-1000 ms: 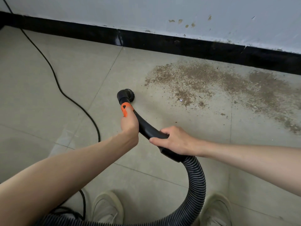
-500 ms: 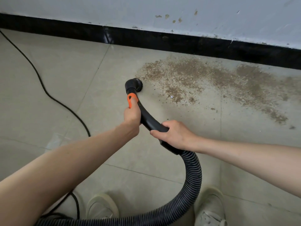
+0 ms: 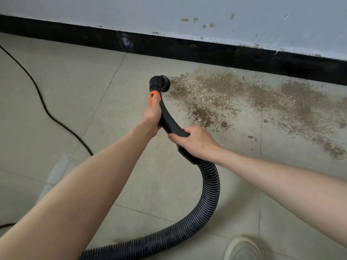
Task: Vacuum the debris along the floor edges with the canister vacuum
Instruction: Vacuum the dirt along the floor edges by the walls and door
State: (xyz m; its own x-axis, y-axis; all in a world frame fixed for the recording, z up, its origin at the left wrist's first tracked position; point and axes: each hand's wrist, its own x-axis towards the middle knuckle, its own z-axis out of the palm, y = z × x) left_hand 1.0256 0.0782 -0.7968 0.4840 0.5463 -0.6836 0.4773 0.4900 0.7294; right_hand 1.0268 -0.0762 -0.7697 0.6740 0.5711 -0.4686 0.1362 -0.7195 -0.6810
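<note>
Your left hand [image 3: 152, 114] stretched forward, fingers wrapped round vacuum wand [image 3: 170, 121], thumb on orange collar [image 3: 154, 97]. Your right hand [image 3: 195, 142] grips wand's rear end above ribbed hose [image 3: 209, 194]. Round nozzle [image 3: 159, 82] on floor, touching left edge of debris [image 3: 244, 98] near black baseboard [image 3: 206, 51].

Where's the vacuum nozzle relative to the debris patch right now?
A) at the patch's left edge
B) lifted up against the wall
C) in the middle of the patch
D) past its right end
A: the nozzle sits on the floor tile at the left edge of the debris patch, which spreads rightward along the black baseboard; both hands grip the wand.
</note>
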